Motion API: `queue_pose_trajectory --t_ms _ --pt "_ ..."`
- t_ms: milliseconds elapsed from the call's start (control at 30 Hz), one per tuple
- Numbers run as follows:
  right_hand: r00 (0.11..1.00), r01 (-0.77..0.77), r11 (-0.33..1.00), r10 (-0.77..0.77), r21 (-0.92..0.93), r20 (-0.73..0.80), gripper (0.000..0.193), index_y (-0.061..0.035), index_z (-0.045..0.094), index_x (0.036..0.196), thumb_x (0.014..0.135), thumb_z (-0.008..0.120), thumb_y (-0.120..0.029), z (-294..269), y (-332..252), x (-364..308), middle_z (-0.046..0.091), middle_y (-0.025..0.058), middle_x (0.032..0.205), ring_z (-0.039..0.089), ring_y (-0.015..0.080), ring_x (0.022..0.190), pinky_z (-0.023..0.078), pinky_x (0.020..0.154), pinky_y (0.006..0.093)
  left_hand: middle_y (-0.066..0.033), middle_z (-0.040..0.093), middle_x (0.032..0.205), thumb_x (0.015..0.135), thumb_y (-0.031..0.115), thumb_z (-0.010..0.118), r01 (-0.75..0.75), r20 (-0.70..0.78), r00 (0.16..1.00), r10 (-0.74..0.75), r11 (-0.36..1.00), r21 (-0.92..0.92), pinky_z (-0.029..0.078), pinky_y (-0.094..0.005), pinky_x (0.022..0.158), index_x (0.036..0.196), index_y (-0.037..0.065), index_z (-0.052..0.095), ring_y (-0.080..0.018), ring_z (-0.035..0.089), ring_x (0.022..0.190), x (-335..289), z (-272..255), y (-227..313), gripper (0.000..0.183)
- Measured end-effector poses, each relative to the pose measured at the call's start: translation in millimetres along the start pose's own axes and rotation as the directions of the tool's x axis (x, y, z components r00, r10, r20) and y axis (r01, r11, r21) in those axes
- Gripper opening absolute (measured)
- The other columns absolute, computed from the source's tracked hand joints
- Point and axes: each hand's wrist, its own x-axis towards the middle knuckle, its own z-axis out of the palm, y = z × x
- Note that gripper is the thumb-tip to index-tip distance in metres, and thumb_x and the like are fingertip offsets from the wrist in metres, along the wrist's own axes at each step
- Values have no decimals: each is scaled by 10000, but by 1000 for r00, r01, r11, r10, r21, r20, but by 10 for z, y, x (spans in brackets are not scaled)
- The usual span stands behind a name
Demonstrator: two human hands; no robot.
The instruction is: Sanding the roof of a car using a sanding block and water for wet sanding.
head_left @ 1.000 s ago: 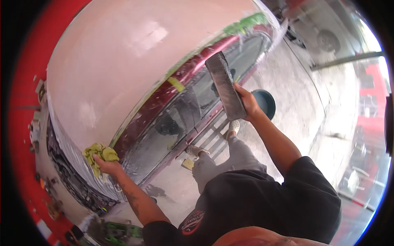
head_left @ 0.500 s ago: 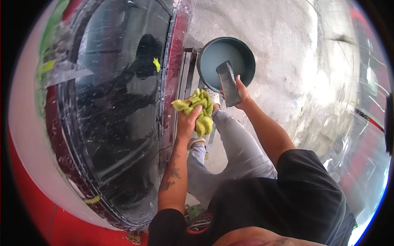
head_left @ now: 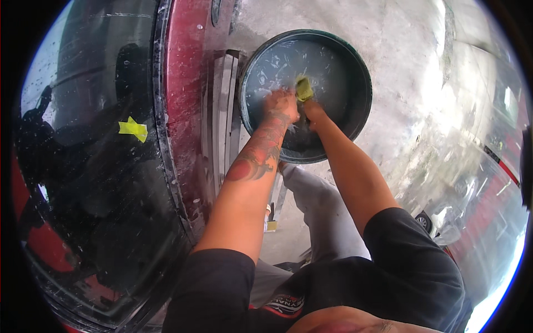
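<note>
Both my hands reach down into a round dark tub (head_left: 363,100) of cloudy grey water. My left hand (head_left: 282,105) is closed, its knuckles up and its fingertips hidden and blurred; what it holds does not show. Close beside it, my right hand (head_left: 315,114) is closed at the lower end of a small yellow-green piece of cloth (head_left: 303,89). The cloth stands out between the two hands, smeared by motion. Splashes and foam streak the water around them. The dark sanding block cannot be made out.
At the left is a car with a dark wet window (head_left: 89,183), yellow tape (head_left: 133,129) stuck on it, and a dusty red panel (head_left: 186,100). A metal bench (head_left: 223,111) stands between car and tub. Plastic sheeting (head_left: 472,194) covers something red at the right.
Both hands have moved forward and down into the tub and come together. The cloth has gone from my left hand's side to between the hands. The sanding block has dropped from sight.
</note>
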Motion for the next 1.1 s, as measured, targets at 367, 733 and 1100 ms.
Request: queue_pose_trajectory --t_ms 367,733,1100 --pt "872 -457 613 165 645 461 482 -47 609 1123 959 568 -499 89 -1296 -1580 668 114 888 658 261 762 555 663 425 -244 687 965 757 276 690 115 -201 948 -248 852 -510 529 -439 885 1017 -9 696 -394 666 972 -1300 -524 -556 386" --pt "944 -305 608 88 733 319 513 -60 526 1183 990 460 -530 -745 -2157 -2686 616 143 897 638 301 784 558 704 421 -86 723 906 771 119 677 -361 -718 532 -449 647 -672 523 -317 755 1062 -2 679 -138 668 835 -5055 -3332 -889 315" --pt "853 304 583 -519 753 57 538 -30 409 1356 1019 421 -450 344 -5518 -3893 532 170 1210 585 377 1090 481 954 589 -206 476 1436 757 487 715 570 -499 101 -861 461 -680 372 -462 1094 1407 132 515 -326 485 1307 -7238 -3183 -2166 768"
